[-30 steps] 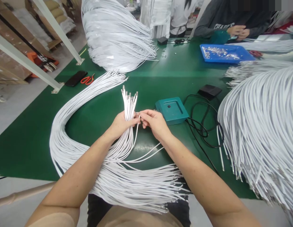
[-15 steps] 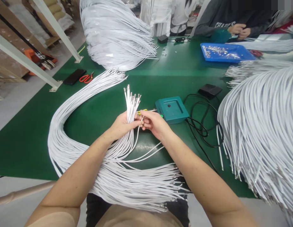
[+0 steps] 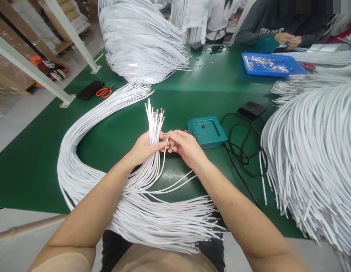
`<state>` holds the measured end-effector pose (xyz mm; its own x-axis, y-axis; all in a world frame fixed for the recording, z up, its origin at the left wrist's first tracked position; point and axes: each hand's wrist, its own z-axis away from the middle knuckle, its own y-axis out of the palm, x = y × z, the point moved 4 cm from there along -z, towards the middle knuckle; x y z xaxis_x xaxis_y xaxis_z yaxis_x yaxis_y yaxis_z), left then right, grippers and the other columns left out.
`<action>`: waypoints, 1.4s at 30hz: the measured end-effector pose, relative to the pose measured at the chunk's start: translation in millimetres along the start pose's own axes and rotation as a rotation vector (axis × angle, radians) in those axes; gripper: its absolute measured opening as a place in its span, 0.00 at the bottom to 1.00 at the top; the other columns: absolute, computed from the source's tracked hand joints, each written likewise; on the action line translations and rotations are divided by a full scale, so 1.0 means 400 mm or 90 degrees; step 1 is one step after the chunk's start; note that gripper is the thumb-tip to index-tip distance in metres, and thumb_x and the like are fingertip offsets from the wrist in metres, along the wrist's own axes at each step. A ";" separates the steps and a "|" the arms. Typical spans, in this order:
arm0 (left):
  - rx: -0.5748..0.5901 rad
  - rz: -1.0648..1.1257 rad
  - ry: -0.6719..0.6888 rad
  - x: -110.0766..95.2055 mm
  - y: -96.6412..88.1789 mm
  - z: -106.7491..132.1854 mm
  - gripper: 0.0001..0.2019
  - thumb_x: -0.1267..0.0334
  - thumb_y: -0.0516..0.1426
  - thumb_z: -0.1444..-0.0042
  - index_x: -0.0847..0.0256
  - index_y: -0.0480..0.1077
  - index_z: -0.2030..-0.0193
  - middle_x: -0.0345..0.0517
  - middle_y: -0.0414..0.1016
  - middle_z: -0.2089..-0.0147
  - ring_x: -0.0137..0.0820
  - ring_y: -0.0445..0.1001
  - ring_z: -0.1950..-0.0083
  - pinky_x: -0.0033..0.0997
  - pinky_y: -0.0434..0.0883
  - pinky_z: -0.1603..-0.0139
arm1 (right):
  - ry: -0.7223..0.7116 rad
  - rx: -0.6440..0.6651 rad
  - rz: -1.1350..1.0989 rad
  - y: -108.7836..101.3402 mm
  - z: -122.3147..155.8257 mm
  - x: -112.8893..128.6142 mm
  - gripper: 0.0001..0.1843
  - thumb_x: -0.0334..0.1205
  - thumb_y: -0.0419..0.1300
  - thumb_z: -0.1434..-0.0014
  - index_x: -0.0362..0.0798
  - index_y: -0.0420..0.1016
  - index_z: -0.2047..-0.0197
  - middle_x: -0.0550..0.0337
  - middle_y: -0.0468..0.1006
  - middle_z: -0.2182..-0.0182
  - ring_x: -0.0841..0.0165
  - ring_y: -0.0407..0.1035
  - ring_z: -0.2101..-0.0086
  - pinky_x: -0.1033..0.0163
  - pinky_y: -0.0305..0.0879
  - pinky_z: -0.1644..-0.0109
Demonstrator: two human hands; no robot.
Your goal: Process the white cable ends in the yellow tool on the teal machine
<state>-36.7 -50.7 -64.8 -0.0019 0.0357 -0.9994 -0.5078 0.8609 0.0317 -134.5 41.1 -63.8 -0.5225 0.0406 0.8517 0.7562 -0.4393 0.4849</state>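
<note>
Left hand point(image 3: 145, 149) clasps thin white metal-tipped wires point(image 3: 155, 126) upright, likely steadying them while right hand point(image 3: 185, 146) pinches one strand point(image 3: 164, 160) (square teal box point(image 3: 208, 132) at its two o'clock).

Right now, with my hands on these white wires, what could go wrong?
The left hand holds many white wires at once, so a few might slip or splay out. The right hand pinches a single wire close to that bunch, so it could get mixed back in. The black cord lies in loops beside the teal box, so the right forearm might catch it.
</note>
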 end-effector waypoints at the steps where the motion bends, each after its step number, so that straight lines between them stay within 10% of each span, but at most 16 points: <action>1: 0.003 0.005 0.002 0.000 0.000 0.000 0.14 0.62 0.64 0.54 0.64 0.64 0.64 0.41 0.73 0.67 0.24 0.73 0.71 0.26 0.72 0.68 | 0.002 0.004 -0.004 0.000 0.000 -0.001 0.17 0.48 0.65 0.53 0.44 0.67 0.75 0.68 0.65 0.82 0.78 0.58 0.81 0.69 0.61 0.73; 7: 0.016 0.041 0.006 -0.002 -0.004 -0.002 0.23 0.63 0.63 0.53 0.62 0.65 0.49 0.40 0.72 0.65 0.24 0.73 0.70 0.25 0.71 0.67 | -0.036 -0.026 0.120 -0.009 -0.001 0.005 0.12 0.45 0.61 0.49 0.44 0.72 0.69 0.64 0.70 0.77 0.77 0.61 0.78 0.66 0.63 0.69; 14: 0.013 0.121 -0.084 0.017 -0.007 -0.007 0.20 0.66 0.63 0.54 0.63 0.69 0.52 0.40 0.72 0.67 0.23 0.71 0.71 0.23 0.69 0.67 | -0.442 -0.092 0.829 0.024 0.027 0.047 0.13 0.38 0.49 0.38 0.45 0.71 0.69 0.57 0.71 0.70 0.69 0.63 0.68 0.63 0.58 0.62; 19: -0.013 0.153 -0.129 0.035 -0.019 -0.016 0.19 0.70 0.63 0.56 0.66 0.70 0.54 0.38 0.70 0.70 0.22 0.72 0.71 0.23 0.69 0.67 | -0.505 -0.039 1.159 0.039 0.021 0.052 0.15 0.39 0.45 0.35 0.44 0.71 0.63 0.52 0.72 0.66 0.63 0.62 0.63 0.58 0.54 0.57; 28: -0.091 0.055 -0.131 0.069 -0.048 -0.037 0.22 0.69 0.64 0.58 0.66 0.70 0.52 0.40 0.73 0.70 0.27 0.76 0.69 0.28 0.72 0.61 | -0.303 0.035 1.312 -0.027 -0.073 0.088 0.08 0.34 0.52 0.41 0.46 0.73 0.65 0.56 0.77 0.71 0.64 0.67 0.65 0.52 0.43 0.42; 42: -0.122 -0.002 -0.135 0.088 -0.054 -0.045 0.21 0.67 0.64 0.59 0.67 0.71 0.55 0.45 0.76 0.71 0.33 0.78 0.67 0.34 0.73 0.58 | -0.392 0.050 1.278 -0.031 -0.066 0.092 0.04 0.36 0.59 0.46 0.46 0.74 0.66 0.55 0.71 0.75 0.62 0.61 0.63 0.55 0.54 0.51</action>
<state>-41.5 -77.0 -101.1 0.1705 0.1559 -0.9730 -0.6609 0.7505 0.0044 -173.3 24.4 -43.6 0.9947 -0.1005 0.0234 0.0009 -0.2187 -0.9758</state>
